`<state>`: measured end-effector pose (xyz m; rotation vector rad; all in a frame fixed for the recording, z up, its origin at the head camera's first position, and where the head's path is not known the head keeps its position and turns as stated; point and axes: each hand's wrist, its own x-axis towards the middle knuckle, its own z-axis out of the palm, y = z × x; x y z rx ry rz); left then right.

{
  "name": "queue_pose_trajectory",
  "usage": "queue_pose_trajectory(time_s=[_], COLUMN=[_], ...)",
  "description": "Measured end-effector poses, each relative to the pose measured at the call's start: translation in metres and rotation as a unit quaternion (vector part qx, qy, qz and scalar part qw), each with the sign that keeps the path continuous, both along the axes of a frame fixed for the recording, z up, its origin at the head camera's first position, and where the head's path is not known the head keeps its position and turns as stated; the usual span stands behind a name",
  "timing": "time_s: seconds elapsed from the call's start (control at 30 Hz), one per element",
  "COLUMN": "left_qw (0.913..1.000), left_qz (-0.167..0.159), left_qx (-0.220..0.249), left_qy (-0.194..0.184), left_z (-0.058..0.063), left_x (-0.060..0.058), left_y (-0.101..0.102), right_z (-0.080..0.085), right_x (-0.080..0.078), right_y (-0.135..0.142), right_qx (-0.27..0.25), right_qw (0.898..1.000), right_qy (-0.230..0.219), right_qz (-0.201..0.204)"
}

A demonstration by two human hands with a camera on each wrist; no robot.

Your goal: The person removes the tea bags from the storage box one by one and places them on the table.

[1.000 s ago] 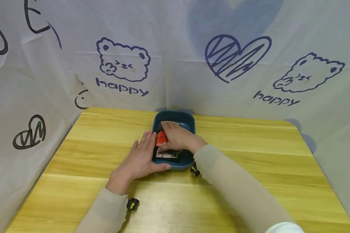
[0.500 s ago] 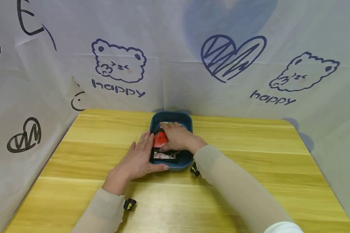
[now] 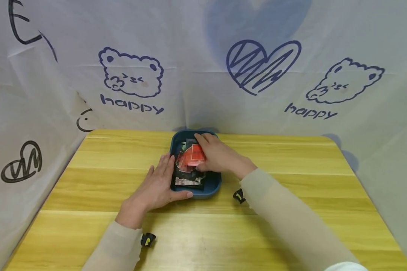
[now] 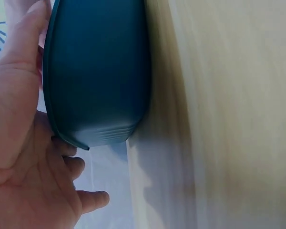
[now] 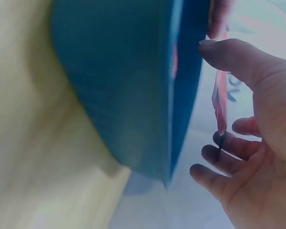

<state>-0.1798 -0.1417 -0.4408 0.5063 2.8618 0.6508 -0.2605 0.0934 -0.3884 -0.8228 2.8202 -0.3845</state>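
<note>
My right hand point(image 3: 222, 156) is over the bin point(image 3: 208, 194), thumb toward me and fingers toward the far end, with the red packet point(image 3: 194, 155) held between them. The hand is only partly closed: thumb and fingers are spread to the packet's breadth and grip it by its edges. From the right wrist the packet shows edge-on, a thin strip between thumb and fingertips, just above the bin's rim.

The packet lies over the bin's opening, to the left of my right palm. Under it, on the near side of my right thumb, a dark packet point(image 3: 188, 181) with a pale, mottled strip sits inside the bin; how many more are beneath I cannot tell.

My left hand point(image 3: 155, 191) is against the bin's left side — fingers fairly straight along the wall, thumb stretched out to the near rim. It is open and has hold of no packet; it only touches the bin.

The bin stands on the table point(image 3: 203, 237), between my two hands. By each wrist, on its inner side, is a small black piece with a yellow mark. Pale sleeves point(image 3: 293, 214) run back from both wrists toward me. Beyond my hands hangs a white cloth point(image 3: 193, 94) — bear drawings with "happy" under them, and a scribbled heart point(image 3: 262, 66) past my right hand.
</note>
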Motion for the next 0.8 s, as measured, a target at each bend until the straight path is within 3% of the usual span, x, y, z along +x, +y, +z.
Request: queue_pose_trajectory(time_s=[0.2, 0.37, 0.53, 0.8], left_qw=[1.0000, 0.9999, 0.9999, 1.0000], left_qz=[0.007, 0.006, 0.008, 0.002], left_qx=[-0.002, -0.001, -0.004, 0.002], left_qy=[-0.006, -0.010, -0.012, -0.005], left_z=[-0.002, -0.002, -0.003, -0.002], left_x=[0.000, 0.000, 0.001, 0.001], left_y=[0.003, 0.004, 0.001, 0.004], right_z=[0.013, 0.015, 0.001, -0.024], right_x=[-0.005, -0.016, -0.029, -0.045], right_y=[0.043, 0.081, 0.099, 0.109], right_qx=[-0.042, -0.045, -0.012, 0.032], right_qw=[0.998, 0.997, 0.998, 0.994], right_qy=[0.017, 0.030, 0.022, -0.064], right_qz=[-0.034, -0.061, -0.065, -0.083])
